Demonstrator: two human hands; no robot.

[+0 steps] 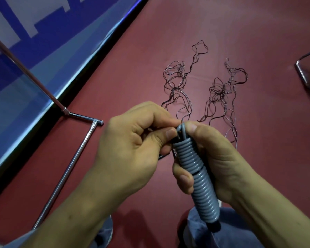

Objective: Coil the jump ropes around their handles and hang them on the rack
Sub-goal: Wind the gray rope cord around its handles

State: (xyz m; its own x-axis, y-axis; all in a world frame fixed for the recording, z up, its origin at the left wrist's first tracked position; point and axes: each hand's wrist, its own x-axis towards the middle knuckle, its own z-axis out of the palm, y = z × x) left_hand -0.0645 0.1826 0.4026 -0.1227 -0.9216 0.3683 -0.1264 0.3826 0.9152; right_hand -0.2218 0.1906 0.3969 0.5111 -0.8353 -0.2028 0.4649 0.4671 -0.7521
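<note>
A grey jump rope [195,174] is wound in tight coils around its black handles, whose black end shows at the bottom. My right hand [220,158] grips the coiled bundle around its middle, thumb near the top. My left hand [132,144] pinches the loose grey rope end at the top of the coil. On the red floor beyond my hands lie two more ropes as loose dark tangles, one on the left [179,81] and one on the right [224,93].
The chrome rack's base bar [66,174] and its upright pole [25,72] stand at the left, beside a blue mat [25,42] with a black border. A metal-framed object [308,72] sits at the right edge. My blue-trousered knees show at the bottom.
</note>
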